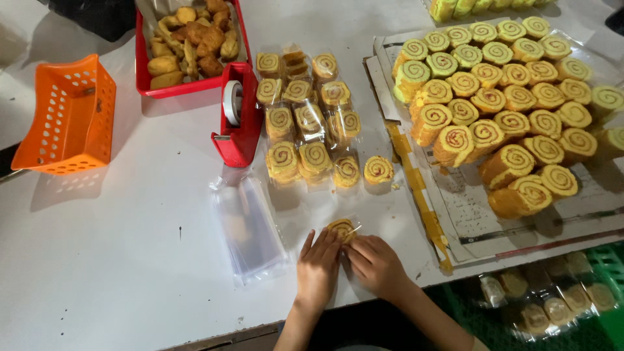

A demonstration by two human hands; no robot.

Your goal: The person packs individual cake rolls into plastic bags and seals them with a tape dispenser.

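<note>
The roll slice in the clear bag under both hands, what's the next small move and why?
Probably reach the left hand to the red tape dispenser for a strip. Both hands, the right hand too, press the bagged roll slice on the table, and no tape shows on its folded flap.

left hand [318, 268]: bare; no glove, ring or watch seen
right hand [375, 263]: bare; no glove
forearms: uncovered; no sleeve in view

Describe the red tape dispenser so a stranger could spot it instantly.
Start at the red tray of fried snacks at the white table's far edge. Just below its right corner stands the tape dispenser, left of the bagged roll slices. It alone is red with a white tape roll.
</note>
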